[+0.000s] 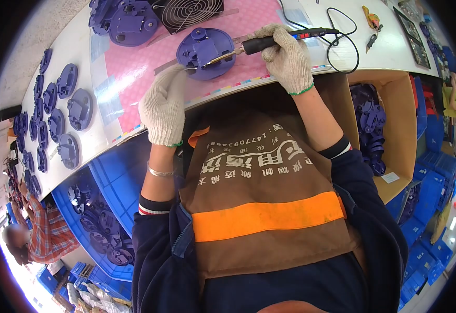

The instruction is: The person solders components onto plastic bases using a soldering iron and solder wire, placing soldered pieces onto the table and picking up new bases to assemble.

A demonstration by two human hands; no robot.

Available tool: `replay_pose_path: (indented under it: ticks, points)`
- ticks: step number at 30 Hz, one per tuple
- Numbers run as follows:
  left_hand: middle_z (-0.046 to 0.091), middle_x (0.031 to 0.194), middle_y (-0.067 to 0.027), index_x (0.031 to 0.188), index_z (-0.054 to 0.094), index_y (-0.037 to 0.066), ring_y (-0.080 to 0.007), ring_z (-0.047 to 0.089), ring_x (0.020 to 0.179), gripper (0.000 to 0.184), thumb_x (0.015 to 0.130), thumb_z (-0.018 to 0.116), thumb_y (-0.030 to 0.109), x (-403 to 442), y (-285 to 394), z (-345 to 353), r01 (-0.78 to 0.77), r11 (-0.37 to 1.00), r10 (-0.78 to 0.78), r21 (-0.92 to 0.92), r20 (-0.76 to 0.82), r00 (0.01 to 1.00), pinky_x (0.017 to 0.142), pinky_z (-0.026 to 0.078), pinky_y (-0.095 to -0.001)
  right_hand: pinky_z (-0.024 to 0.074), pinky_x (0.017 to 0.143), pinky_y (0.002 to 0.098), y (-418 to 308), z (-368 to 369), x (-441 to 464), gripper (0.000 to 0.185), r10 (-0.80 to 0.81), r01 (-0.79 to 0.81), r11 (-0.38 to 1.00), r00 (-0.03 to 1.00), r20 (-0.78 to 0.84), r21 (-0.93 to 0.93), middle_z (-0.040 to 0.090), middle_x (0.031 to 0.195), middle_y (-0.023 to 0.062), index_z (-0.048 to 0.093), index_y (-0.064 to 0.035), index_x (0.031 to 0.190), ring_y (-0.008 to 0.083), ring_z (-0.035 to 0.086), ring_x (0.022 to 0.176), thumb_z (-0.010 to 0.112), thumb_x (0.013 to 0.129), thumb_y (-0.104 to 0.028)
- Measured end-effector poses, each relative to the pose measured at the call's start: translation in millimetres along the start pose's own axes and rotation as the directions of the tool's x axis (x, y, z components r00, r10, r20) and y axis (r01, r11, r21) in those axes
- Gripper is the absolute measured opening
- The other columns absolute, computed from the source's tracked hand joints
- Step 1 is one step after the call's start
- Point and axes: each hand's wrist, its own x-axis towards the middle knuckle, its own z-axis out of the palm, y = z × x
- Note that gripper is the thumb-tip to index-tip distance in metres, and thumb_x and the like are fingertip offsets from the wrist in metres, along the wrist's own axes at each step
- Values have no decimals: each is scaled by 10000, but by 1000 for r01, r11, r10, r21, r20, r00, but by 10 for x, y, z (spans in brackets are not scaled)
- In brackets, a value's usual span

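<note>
A purple round housing (202, 48) with a small knob and fittings lies on the pink mat, in front of the fan. My right hand (290, 61), in a white knit glove, is closed around the black handle of a soldering iron (258, 45). The iron's tip reaches down over the lower middle of the housing. My left hand (163, 107), gloved too, is at the housing's left edge with its fingers pinched together. From them a thin silvery strand of solder wire (191, 68) points toward the housing.
Several purple housings (80, 109) stand on the white table at left. A black fan with a wire guard (189, 11) is behind the mat. A cable (354, 49) loops at right. A cardboard box (395, 125) and a blue bin (95, 250) hold purple parts. Another person (50, 235) is at far left.
</note>
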Motion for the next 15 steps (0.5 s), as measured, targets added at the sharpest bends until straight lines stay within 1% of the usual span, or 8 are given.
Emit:
replay_pose_path:
  ticks: [1, 2, 5, 6, 8, 10, 12, 15]
  points:
    - [688, 925, -128, 1030, 658, 46, -257, 670, 853, 228, 868, 598, 195, 36, 7, -14, -66, 996, 67, 67, -5, 998, 762, 498, -307, 533, 702, 276, -9, 5, -4, 292, -11, 11, 999, 1000, -2, -33, 661, 928, 100, 589, 19, 922, 249, 662, 836, 547, 655, 131]
    - [689, 917, -126, 1028, 655, 51, -263, 671, 843, 227, 868, 598, 201, 63, 24, -29, -132, 982, 134, 134, -5, 991, 748, 502, -311, 527, 675, 273, -4, 1, -4, 255, -28, 28, 999, 1000, 3, -41, 658, 926, 108, 591, 23, 934, 252, 660, 842, 552, 692, 96]
    - [675, 889, -139, 1028, 632, 18, -221, 654, 810, 199, 896, 585, 160, 88, 182, -31, -67, 969, 62, 237, 28, 998, 762, 485, -315, 508, 566, 263, 43, -25, 5, 165, -80, 81, 996, 996, 25, -24, 648, 914, 135, 602, 36, 981, 263, 652, 865, 577, 838, -44]
    - [677, 887, -131, 1026, 634, 46, -256, 654, 794, 206, 887, 583, 189, 86, 132, -12, -76, 961, 73, 267, 21, 997, 734, 490, -340, 503, 539, 261, 52, -27, 12, 168, -90, 90, 996, 995, 30, -16, 646, 910, 141, 605, 39, 991, 265, 649, 870, 584, 874, -79]
    - [681, 885, -113, 1023, 640, 103, -326, 654, 761, 220, 868, 578, 246, 72, -24, 58, -92, 942, 93, 324, 12, 996, 676, 500, -389, 508, 569, 263, 33, -24, 8, 163, -83, 84, 994, 996, 20, -72, 649, 911, 134, 604, 35, 979, 260, 652, 864, 578, 839, -44]
    - [677, 894, -117, 1015, 645, 94, -325, 652, 780, 230, 866, 581, 256, 88, -48, 76, -107, 937, 108, 332, 16, 994, 693, 498, -397, 523, 657, 270, -13, -9, -5, 222, -86, 85, 970, 996, 5, -229, 657, 926, 112, 595, 24, 954, 250, 660, 853, 557, 739, 65]
    - [673, 909, -120, 1004, 649, 84, -324, 650, 805, 232, 862, 587, 257, 97, -67, 74, -129, 934, 129, 334, 21, 991, 709, 496, -399, 531, 711, 271, -16, 2, -9, 292, -77, 75, 960, 997, 2, -270, 661, 938, 98, 586, 17, 942, 239, 665, 843, 543, 679, 137]
    - [670, 937, -125, 982, 656, 71, -322, 645, 848, 223, 853, 603, 245, 114, -82, 70, -151, 942, 150, 299, 26, 988, 734, 494, -393, 528, 699, 258, -3, -3, 0, 277, -38, 40, 992, 999, 17, -116, 660, 941, 99, 583, 21, 949, 226, 665, 836, 543, 699, 133]
